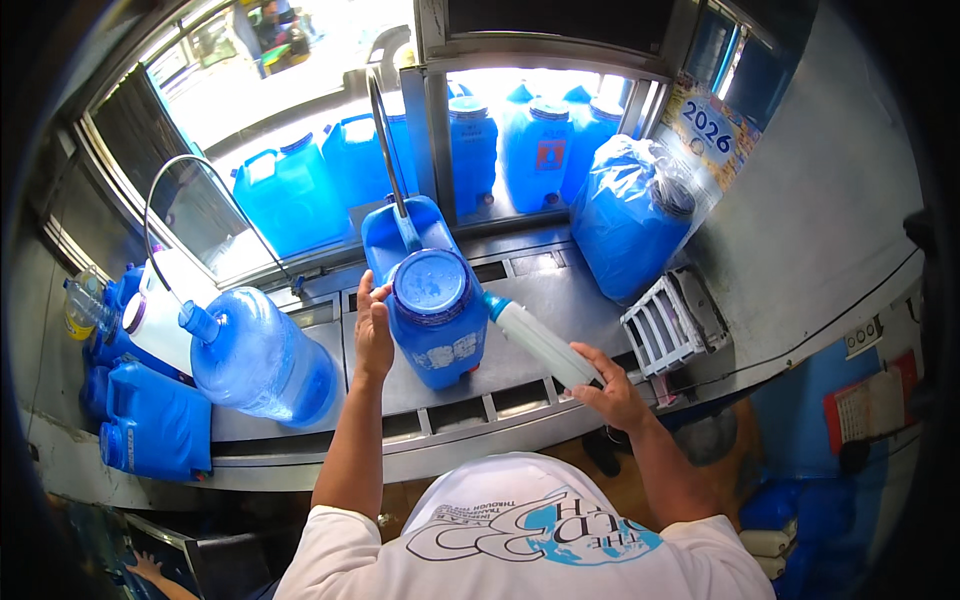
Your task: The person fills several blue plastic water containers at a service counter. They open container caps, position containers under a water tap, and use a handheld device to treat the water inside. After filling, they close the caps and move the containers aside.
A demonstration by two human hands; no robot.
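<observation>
A blue water jug (440, 345) with a wide round blue lid (431, 282) stands upright on the metal counter in front of me. My left hand (374, 335) is at its left side, fingers stretched up beside the lid's rim; I cannot tell how firmly it touches. My right hand (608, 390) grips the near end of a long whitish cylindrical tool (548, 345) with a teal tip. The tool slants up to the left, its tip close to the jug's right side, just below the lid.
A large round clear-blue bottle (265, 355) and a blue jug (160, 420) stand at left. At right are a plastic-wrapped blue jug (630, 215) and a white slatted rack (665, 325). A curved metal pipe (385, 140) rises behind the lid. Several jugs line the window.
</observation>
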